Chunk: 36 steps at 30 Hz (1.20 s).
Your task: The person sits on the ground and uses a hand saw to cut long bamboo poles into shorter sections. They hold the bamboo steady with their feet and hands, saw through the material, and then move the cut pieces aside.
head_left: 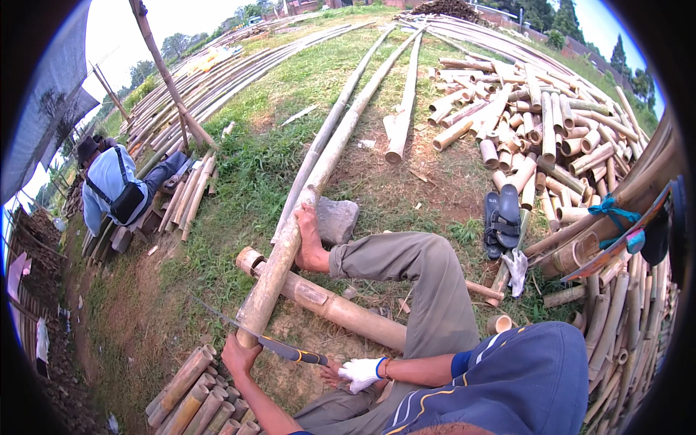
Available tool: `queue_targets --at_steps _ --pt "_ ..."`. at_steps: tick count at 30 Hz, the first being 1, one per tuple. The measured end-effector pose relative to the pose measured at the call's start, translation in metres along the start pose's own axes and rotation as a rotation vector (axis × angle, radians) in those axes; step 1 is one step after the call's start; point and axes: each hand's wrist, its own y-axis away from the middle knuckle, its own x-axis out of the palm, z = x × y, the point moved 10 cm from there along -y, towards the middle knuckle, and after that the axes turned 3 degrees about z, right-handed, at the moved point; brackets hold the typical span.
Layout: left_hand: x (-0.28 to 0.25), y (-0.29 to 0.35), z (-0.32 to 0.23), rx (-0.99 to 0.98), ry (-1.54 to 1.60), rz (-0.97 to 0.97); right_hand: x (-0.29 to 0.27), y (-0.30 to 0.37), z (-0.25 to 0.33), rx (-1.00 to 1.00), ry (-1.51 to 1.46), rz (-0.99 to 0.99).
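Note:
My left hand is closed around the near end of a long bamboo pole. A hand saw with a black and yellow handle lies across this pole, just beyond my left hand. Its thin blade sticks out to the left. My right hand, in a white glove with a blue cuff, is at the rear end of the saw's handle; its fingers look closed there, though partly hidden. My bare foot presses on the pole. Beneath the pole, a thicker bamboo piece lies crosswise.
A grey stone sits beside my foot. Cut bamboo pieces are heaped at the far right, with black sandals near them. More cut lengths are stacked at lower left. A seated person is at the left.

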Motion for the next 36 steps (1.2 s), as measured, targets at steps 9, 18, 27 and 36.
queue_targets --at_steps 9,18,27,36 --pt "0.001 0.000 0.006 -0.053 -0.057 0.057 0.002 -0.002 0.002 -0.014 0.037 0.014" --pt "0.002 0.001 0.004 -0.043 -0.017 0.041 -0.003 0.001 0.002 -0.023 0.041 -0.021" --pt "0.003 -0.001 0.005 -0.038 -0.035 0.057 -0.001 -0.001 0.001 -0.031 0.034 -0.015" --pt "0.004 -0.001 0.010 -0.055 -0.026 0.060 0.002 -0.002 0.000 -0.023 0.023 0.036"
